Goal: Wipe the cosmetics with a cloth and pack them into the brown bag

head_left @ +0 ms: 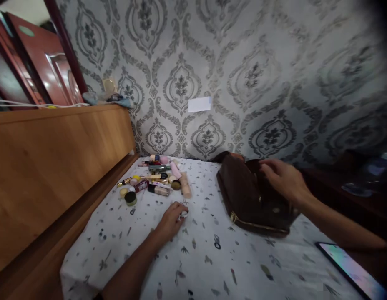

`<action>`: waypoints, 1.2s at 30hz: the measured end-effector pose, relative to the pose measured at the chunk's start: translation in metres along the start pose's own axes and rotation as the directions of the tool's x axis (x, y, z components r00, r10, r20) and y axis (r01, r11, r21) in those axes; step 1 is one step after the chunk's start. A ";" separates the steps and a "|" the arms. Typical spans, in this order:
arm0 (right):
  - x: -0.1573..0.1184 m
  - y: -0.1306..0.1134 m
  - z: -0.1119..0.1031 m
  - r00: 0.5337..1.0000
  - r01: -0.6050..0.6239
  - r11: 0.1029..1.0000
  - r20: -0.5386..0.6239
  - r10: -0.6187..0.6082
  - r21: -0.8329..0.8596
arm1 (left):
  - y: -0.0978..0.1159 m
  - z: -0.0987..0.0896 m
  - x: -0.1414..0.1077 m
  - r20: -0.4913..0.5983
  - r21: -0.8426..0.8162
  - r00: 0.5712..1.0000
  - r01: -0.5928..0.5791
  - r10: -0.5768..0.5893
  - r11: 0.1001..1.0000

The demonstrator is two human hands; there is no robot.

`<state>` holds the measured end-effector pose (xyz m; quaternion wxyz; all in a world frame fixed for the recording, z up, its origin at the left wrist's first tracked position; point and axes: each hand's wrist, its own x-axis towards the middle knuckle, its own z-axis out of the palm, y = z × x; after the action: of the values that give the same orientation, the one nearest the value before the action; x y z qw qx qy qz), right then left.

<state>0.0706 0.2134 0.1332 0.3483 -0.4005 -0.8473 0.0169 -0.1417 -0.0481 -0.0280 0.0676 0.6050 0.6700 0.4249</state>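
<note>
A person's two bare hands are working above a white, leaf-printed sheet. At the centre, the left hand is resting low on the sheet, its fingers closing narrowly around a small whitish round item. To the right, the right hand is hanging with bent fingers at the open mouth of a brown bag; whether it is gripping the rim, one cannot tell. The step in hand seems to be picking up the small item while minding the bag; the next move is probably calling for a secure pinch and an unobstructed mouth. The bag's left side is standing between the left hand and that mouth, and the right forearm is covering part of the bag. On the far left, a crowd of cosmetics is lying loosely, including a dark-lidded jar, a beige tube and a pink tube. A phone is glowing at the near right. A wooden panel is bordering the left, and a patterned wall is rising behind.
</note>
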 end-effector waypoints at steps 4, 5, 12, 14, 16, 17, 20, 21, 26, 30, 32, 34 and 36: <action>-0.050 -0.041 -0.007 0.998 0.062 0.928 -0.052 -0.046 0.367 | -0.003 0.002 -0.002 -0.018 -0.003 1.000 -0.006 0.006 1.000; -0.065 -0.053 -0.003 0.994 0.106 0.892 -0.046 -0.096 0.439 | -0.004 0.002 -0.002 -0.019 -0.003 1.000 -0.005 0.005 1.000; -0.134 -0.115 0.080 0.858 -0.303 0.572 0.479 -0.183 0.762 | -0.004 0.000 0.000 -0.060 -0.010 0.998 0.021 -0.021 1.000; -0.140 -0.125 0.104 0.833 -0.477 0.404 0.548 -0.075 0.780 | -0.005 -0.001 0.002 -0.090 -0.008 0.995 0.034 -0.034 0.999; -0.145 -0.132 0.122 0.809 -0.569 0.267 0.587 0.015 0.778 | -0.006 -0.003 0.003 -0.125 -0.001 0.991 0.049 -0.049 0.999; -0.148 -0.135 0.128 0.805 -0.583 0.234 0.592 0.039 0.778 | -0.007 -0.004 0.003 -0.144 0.004 0.988 0.057 -0.056 0.998; -0.158 -0.137 0.137 0.829 -0.548 0.242 0.559 0.026 0.801 | -0.008 -0.008 0.004 -0.204 0.026 0.977 0.076 -0.069 0.997; -0.161 -0.137 0.138 0.842 -0.520 0.266 0.539 0.000 0.812 | -0.009 -0.009 0.004 -0.222 0.035 0.972 0.081 -0.071 0.996; -0.172 -0.133 0.140 0.871 -0.377 0.414 0.469 -0.145 0.829 | -0.007 -0.015 0.002 -0.316 0.115 0.946 0.108 -0.066 0.988; -0.170 -0.132 0.141 0.868 -0.328 0.466 0.457 -0.194 0.822 | -0.010 -0.037 0.003 -0.425 0.208 0.903 0.168 -0.066 0.964; -0.170 -0.132 0.140 0.864 -0.319 0.489 0.462 -0.203 0.812 | -0.015 -0.057 0.005 -0.482 0.259 0.874 0.206 -0.059 0.944; -0.170 -0.132 0.140 0.861 -0.313 0.505 0.465 -0.206 0.804 | -0.022 -0.080 0.008 -0.531 0.309 0.846 0.239 -0.041 0.921; -0.171 -0.133 0.141 0.862 -0.310 0.510 0.463 -0.206 0.803 | -0.031 -0.103 0.009 -0.559 0.351 0.829 0.265 -0.026 0.898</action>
<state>-0.0284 0.0406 -0.0310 0.2651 -0.1821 -0.7722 0.5480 -0.2293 -0.0875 0.0208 -0.2209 0.4063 0.7809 0.4198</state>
